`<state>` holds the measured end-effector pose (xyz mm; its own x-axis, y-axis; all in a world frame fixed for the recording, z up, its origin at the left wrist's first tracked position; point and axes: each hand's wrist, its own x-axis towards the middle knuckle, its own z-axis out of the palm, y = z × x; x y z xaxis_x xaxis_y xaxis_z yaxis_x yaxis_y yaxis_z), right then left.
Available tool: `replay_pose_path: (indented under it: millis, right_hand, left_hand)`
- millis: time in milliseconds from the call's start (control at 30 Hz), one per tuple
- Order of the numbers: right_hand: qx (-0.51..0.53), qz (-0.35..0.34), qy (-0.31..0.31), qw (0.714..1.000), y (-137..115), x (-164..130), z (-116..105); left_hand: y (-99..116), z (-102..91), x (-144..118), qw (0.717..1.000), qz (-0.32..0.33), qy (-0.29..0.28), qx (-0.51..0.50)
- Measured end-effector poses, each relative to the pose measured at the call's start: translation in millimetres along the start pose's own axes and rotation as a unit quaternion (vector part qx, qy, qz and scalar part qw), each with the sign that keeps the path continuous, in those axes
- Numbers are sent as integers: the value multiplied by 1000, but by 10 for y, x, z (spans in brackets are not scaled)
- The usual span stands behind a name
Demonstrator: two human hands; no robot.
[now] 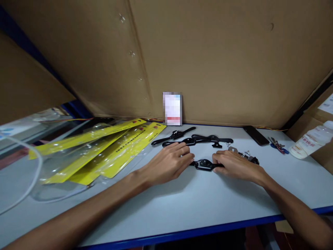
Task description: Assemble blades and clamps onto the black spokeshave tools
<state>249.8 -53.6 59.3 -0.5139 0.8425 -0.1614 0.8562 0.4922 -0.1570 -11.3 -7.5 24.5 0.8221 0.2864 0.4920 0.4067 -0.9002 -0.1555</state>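
A black spokeshave lies level just over the table between my hands, its middle frame showing. My left hand is closed round its left handle, and my right hand grips the right one. Behind them rest more black spokeshaves: one on the left, another just past my left hand, and a third to the right. A small black clamp piece is beside the third. Close to my right hand are a flat metal blade and small metal screws, partly hidden by that hand.
Clear plastic packs with yellow cards cover the left side, near a white cable. A lit phone leans on the cardboard wall. To the right are a dark phone, keys and a plastic bottle.
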Motion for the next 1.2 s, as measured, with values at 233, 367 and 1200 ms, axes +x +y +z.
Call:
replay_pose_path:
  millis: [233,367,1200]
  right_hand:
    - [-20,84,125,988,338,105,-16]
    - [-34,175,190,966,637,177,-42]
    - [76,190,168,964,514,411,257]
  left_hand:
    - [-1,89,-18,989,-54,-134,-40]
    - [12,118,-28,984,-61,-145,-86]
    - [177,112,-16,978,-41,-124,-163]
